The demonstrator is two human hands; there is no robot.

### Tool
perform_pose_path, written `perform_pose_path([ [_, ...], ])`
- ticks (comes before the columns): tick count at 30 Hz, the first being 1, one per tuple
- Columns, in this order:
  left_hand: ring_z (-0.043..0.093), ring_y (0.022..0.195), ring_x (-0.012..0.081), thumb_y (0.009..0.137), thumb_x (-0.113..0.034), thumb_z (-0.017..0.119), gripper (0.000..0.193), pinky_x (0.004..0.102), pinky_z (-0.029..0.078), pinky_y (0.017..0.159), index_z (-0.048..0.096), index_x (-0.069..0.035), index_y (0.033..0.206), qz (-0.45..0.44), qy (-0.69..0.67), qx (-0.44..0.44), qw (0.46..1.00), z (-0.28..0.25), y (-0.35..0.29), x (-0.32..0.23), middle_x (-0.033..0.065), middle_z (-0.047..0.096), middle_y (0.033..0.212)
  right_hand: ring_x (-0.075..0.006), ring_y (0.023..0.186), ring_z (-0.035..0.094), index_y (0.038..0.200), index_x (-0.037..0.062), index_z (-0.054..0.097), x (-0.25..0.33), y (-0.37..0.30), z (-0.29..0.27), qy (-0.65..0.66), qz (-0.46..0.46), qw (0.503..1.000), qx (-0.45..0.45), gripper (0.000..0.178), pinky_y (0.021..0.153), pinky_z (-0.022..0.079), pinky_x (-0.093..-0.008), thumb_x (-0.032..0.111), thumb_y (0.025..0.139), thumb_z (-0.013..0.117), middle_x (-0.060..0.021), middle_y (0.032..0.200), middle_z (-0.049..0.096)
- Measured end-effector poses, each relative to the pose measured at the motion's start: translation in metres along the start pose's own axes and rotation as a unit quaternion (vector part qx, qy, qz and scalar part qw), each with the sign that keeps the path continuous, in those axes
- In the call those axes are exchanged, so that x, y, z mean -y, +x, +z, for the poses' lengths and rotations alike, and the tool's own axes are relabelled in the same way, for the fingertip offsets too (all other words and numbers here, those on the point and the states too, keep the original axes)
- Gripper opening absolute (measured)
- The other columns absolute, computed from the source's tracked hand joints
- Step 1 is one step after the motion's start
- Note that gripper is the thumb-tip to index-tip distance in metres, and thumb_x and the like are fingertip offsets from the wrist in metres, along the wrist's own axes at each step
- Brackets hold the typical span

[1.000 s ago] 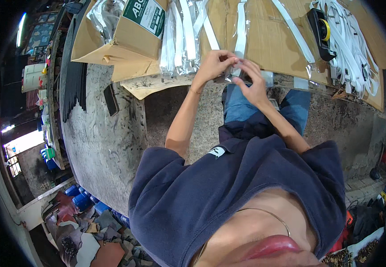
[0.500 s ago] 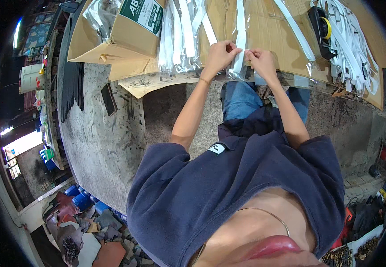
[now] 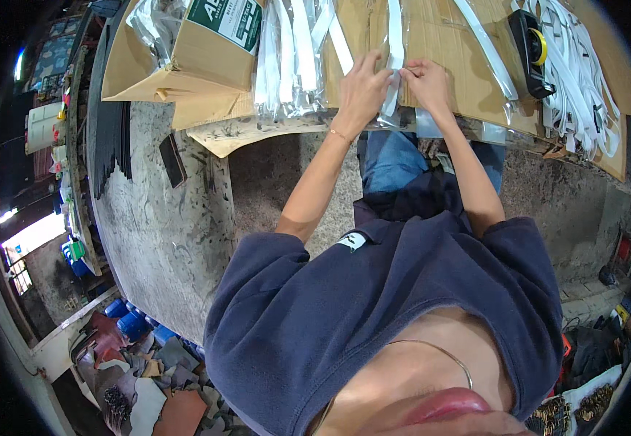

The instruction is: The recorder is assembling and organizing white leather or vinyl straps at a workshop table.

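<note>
A white strap in a transparent plastic sleeve lies lengthwise on the cardboard-covered table in front of me. My left hand is at its left edge, thumb and a finger pinched at the sleeve while other fingers point up and away. On the opposite edge, my right hand pinches the sleeve between thumb and fingertips, its other fingers curled. The strap's lower end reaches past both hands to the table's near edge. What exactly the fingertips hold is too small to see.
Left of my hands lie several sleeved white straps, beside an open cardboard box. On the right are another sleeved strap, a black tape dispenser and a heap of white straps. A phone rests on the grey surface.
My left hand has shifted slightly up the strap, and its fingers have stretched out more. My right hand has moved a little upward, still pinching. The view has shifted slightly.
</note>
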State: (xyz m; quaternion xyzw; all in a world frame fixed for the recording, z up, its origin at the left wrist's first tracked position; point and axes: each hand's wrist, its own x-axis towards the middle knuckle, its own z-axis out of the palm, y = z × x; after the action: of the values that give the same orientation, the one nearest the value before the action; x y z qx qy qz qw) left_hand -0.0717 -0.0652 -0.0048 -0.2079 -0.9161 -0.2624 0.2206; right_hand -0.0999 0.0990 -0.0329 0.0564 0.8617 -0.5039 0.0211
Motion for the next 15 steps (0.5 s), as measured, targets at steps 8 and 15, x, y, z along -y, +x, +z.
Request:
perform_pose_path([
  [8,0.061,0.094,0.0245,0.079,-0.008,0.065,0.009,0.0361,0.049,0.08,0.07,-0.005,0.086,0.05,-0.002,0.048,0.998,0.011,-0.003,0.01,0.0047,0.067,0.095,-0.0237,0.073,0.068,0.1,-0.0024,0.066,0.003,-0.053,-0.017,0.005,-0.068,0.997,-0.043,0.031,0.071,0.052,-0.0336,0.022,0.08,0.072,-0.0152,0.08,0.071],
  [15,0.062,0.085,0.0251,0.077,-0.007,0.07,0.009,0.0352,0.052,0.074,0.07,-0.005,0.085,0.035,-0.092,-0.013,0.995,0.024,-0.009,0.019,0.0054,0.068,0.093,-0.01,0.062,0.052,0.116,0.0057,0.064,-0.003,-0.114,-0.023,0.098,-0.05,0.978,0.179,0.037,0.057,0.045,-0.0259,0.004,0.079,0.072,-0.0073,0.082,0.059],
])
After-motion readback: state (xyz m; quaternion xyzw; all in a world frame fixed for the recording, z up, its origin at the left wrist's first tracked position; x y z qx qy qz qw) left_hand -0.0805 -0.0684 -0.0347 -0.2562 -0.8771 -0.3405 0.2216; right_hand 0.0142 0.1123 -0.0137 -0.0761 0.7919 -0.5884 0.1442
